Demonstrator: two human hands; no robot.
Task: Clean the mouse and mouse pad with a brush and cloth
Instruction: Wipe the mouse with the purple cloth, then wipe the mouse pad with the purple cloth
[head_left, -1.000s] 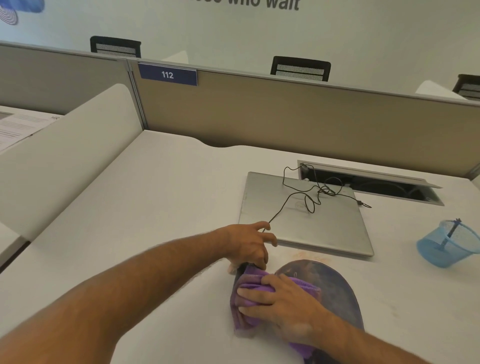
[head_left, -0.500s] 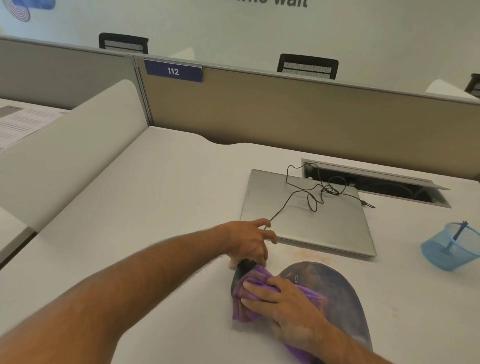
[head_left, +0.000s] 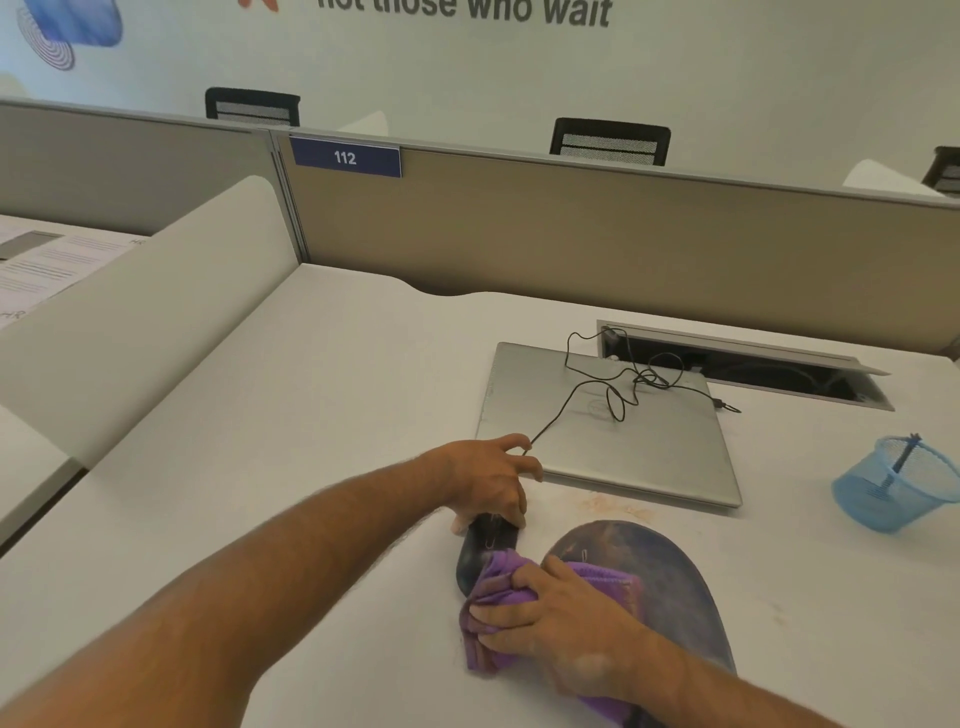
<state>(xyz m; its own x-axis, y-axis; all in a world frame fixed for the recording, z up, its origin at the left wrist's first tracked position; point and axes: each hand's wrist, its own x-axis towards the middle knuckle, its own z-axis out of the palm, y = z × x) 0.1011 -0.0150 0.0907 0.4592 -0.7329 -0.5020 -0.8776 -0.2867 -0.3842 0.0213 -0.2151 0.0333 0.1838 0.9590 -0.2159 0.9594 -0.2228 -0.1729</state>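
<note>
While the right hand (head_left: 558, 621) bunches the purple cloth (head_left: 498, 613) against the mouse (head_left: 480, 545), near the desk's (head_left: 311, 415) front edge beside the mouse pad (head_left: 670, 577), short firm strokes toward the cable end would serve best. The left hand (head_left: 491, 480) clamps the mouse's far end, steadying it. Farther back, its cable (head_left: 597, 384) crosses 1 closed laptop (head_left: 649, 452).

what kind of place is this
Most likely an open-plan office: a white desk fenced by tan partition panels, a blue number plate reading 112, and black mesh chair backs behind.
</note>
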